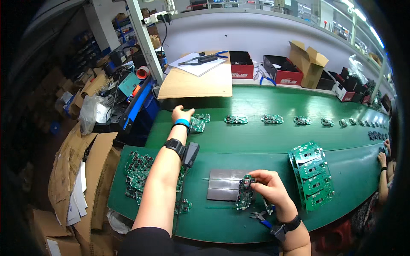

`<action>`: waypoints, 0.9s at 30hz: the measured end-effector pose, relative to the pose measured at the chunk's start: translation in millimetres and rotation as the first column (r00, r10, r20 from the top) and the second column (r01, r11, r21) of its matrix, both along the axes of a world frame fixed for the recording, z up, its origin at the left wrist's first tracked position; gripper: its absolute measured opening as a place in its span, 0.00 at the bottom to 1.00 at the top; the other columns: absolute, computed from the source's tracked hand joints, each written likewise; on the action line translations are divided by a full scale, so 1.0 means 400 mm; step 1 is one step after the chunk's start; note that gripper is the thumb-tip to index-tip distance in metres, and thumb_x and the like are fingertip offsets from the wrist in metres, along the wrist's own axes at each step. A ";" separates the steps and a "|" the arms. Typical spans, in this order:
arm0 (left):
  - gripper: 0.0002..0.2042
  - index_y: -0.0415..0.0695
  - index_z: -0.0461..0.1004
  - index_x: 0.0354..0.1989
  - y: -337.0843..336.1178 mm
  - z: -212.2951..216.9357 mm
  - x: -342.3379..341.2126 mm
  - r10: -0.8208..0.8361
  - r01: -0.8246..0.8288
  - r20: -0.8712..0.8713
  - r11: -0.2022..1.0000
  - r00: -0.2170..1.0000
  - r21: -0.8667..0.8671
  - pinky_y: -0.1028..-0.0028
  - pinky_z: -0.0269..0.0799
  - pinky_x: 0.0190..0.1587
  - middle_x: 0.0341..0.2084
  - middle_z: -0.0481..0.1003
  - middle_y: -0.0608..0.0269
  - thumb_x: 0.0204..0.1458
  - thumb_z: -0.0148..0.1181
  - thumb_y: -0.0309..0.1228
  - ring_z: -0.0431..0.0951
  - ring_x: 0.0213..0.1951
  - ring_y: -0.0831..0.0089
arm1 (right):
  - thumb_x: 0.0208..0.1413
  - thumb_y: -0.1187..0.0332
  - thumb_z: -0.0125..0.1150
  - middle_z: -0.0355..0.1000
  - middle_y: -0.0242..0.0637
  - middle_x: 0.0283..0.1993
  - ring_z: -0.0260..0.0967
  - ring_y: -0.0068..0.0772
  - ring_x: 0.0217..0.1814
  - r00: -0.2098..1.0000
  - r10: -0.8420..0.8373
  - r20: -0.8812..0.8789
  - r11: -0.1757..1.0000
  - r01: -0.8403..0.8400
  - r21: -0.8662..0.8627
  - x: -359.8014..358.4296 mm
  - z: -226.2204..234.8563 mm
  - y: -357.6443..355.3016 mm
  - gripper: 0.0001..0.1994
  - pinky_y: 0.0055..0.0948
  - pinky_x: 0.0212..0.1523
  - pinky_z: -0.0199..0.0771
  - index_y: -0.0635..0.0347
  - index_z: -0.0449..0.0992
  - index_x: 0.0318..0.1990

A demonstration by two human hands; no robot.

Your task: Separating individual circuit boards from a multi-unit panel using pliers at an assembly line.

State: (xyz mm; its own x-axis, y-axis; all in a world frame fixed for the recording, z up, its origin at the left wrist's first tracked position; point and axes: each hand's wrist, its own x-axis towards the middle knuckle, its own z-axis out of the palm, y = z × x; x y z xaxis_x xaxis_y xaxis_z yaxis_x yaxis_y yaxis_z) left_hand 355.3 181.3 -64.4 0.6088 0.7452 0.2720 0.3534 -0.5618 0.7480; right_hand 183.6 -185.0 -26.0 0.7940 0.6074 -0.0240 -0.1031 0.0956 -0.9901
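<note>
My right hand (272, 187) pinches the upper end of a green circuit board (244, 194), held tilted upright over a grey metal plate (223, 184). Part of another board (268, 207) shows beneath that hand. My left arm stretches far forward, and my left hand (183, 114) is over the far green surface with thumb and fingers apart. Beside its wrist lie two overlapping circuit boards (198, 124); whether the hand touches them is hard to see. Blue-handled cutters (261, 218) lie near my right wrist.
Loose boards (139, 173) are heaped left of my forearm. Joined board panels (314, 177) stand stacked at right. A row of boards (272, 119) runs along the far green surface (252, 100). Cardboard (196, 83) and boxes (285, 70) line the back. Another person's hand (382, 158) is at far right.
</note>
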 end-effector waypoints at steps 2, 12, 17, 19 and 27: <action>0.16 0.40 0.79 0.28 0.038 0.036 0.000 -0.056 0.063 0.057 0.990 0.997 -0.130 0.67 0.73 0.40 0.28 0.78 0.51 0.32 0.71 0.37 0.79 0.32 0.61 | 0.48 0.78 0.55 0.72 0.29 0.35 0.66 0.15 0.36 1.000 -0.009 -0.022 1.000 0.009 0.012 -0.003 0.003 -0.004 0.13 0.17 0.38 0.67 0.70 0.72 0.43; 0.27 0.38 0.78 0.28 0.299 -0.062 0.005 0.092 -0.093 -0.032 0.995 0.995 -0.031 0.58 0.68 0.44 0.30 0.76 0.45 0.54 0.42 0.52 0.76 0.38 0.48 | 0.47 0.77 0.56 0.71 0.28 0.32 0.63 0.13 0.32 0.998 0.016 -0.061 0.997 -0.021 -0.078 0.002 0.000 0.007 0.13 0.15 0.33 0.65 0.69 0.73 0.43; 0.29 0.45 0.76 0.40 0.214 0.018 -0.030 0.008 0.001 -0.106 0.996 0.994 0.088 0.55 0.52 0.58 0.41 0.74 0.49 0.56 0.32 0.54 0.71 0.47 0.51 | 0.48 0.80 0.56 0.73 0.30 0.36 0.66 0.15 0.35 0.997 -0.019 -0.079 1.000 0.018 -0.006 0.007 -0.013 0.002 0.13 0.17 0.37 0.67 0.68 0.73 0.43; 0.23 0.44 0.76 0.36 0.154 0.089 -0.065 -0.190 0.199 -0.064 0.965 0.980 0.173 0.58 0.65 0.48 0.35 0.76 0.48 0.54 0.41 0.50 0.74 0.42 0.49 | 0.48 0.80 0.56 0.73 0.31 0.37 0.66 0.15 0.36 0.995 -0.018 -0.098 1.000 0.019 0.010 0.002 -0.013 0.003 0.13 0.17 0.37 0.67 0.68 0.73 0.44; 0.36 0.40 0.50 0.62 -0.439 0.118 -0.506 -0.853 0.678 0.391 -0.063 0.344 -0.733 0.73 0.64 0.53 0.51 0.64 0.58 0.48 0.63 0.38 0.66 0.51 0.74 | 0.50 0.83 0.51 0.72 0.34 0.38 0.67 0.18 0.38 0.965 -0.255 0.060 0.947 0.237 0.219 -0.015 -0.022 0.019 0.13 0.18 0.40 0.67 0.70 0.70 0.45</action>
State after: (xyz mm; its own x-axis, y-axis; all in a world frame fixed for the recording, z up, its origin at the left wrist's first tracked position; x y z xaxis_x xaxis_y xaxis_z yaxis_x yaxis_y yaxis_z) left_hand 152.9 5.8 -17.1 0.8913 -0.4257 -0.1563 0.2271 0.1207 0.9664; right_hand 177.8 -177.3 -34.8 0.9127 0.3773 0.1569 0.0344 0.3117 -0.9496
